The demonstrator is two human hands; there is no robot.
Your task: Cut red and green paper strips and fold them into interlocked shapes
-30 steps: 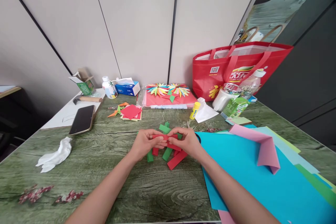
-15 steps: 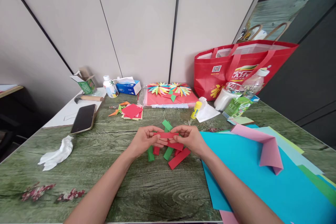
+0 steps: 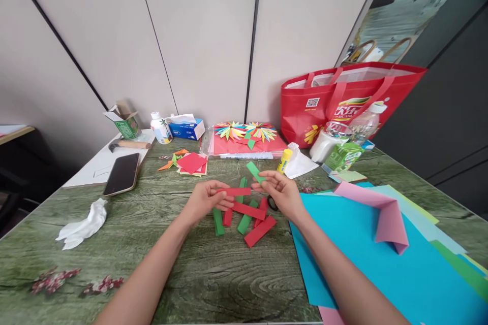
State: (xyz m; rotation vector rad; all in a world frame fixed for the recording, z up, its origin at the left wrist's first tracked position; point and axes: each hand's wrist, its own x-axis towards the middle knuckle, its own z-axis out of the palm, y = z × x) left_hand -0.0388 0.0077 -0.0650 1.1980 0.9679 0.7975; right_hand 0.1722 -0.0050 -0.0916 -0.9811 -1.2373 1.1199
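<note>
My left hand (image 3: 204,199) pinches a red paper strip (image 3: 237,191) by its left end and holds it level above the table. My right hand (image 3: 281,192) pinches a green paper strip (image 3: 254,171) that tilts up and to the left. Below both hands several red and green strips (image 3: 248,218) lie in a loose pile on the green wood-grain table (image 3: 213,274). Black scissors (image 3: 271,204) show partly under my right hand.
Large blue, pink and green paper sheets (image 3: 381,249) cover the right. At the back stand a red tote bag (image 3: 343,99), a yellow glue stick (image 3: 283,160), paper flowers (image 3: 244,132), a tissue box (image 3: 186,127) and folded squares (image 3: 190,163). A phone (image 3: 122,173) and crumpled tissue (image 3: 83,224) lie left.
My hands have drawn apart. The red strip that both held stays in my left hand, and my right hand has lifted away holding a green strip.
</note>
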